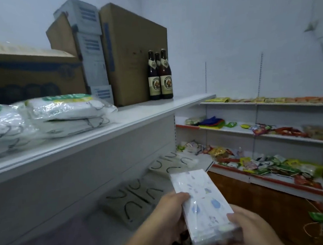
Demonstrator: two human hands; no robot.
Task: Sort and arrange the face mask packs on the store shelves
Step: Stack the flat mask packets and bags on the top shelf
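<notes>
At a white store shelf (93,138), a person stood with a printed face mask pack (201,201) raised over the lower shelf (84,233), where two flat packs with dark ear loops (131,200) and (170,162) already lay in a row along the back panel. More white packs (61,111) were stacked on the top shelf beside cardboard boxes (132,54) and brown bottles (159,75).

The step appeared to be placing the held pack; done well, it would go down flat, long edge squared to the back panel, on a bare stretch next to the laid packs rather than overlapping them.

The left hand (166,214) gripped the pack's left edge, thumb over the top face. The right hand (250,230) pinched the near corner, though the blur there made the fingers underneath hard to read. The pack sat between the two hands, tilted away from the person, clear of the shelf.
</notes>
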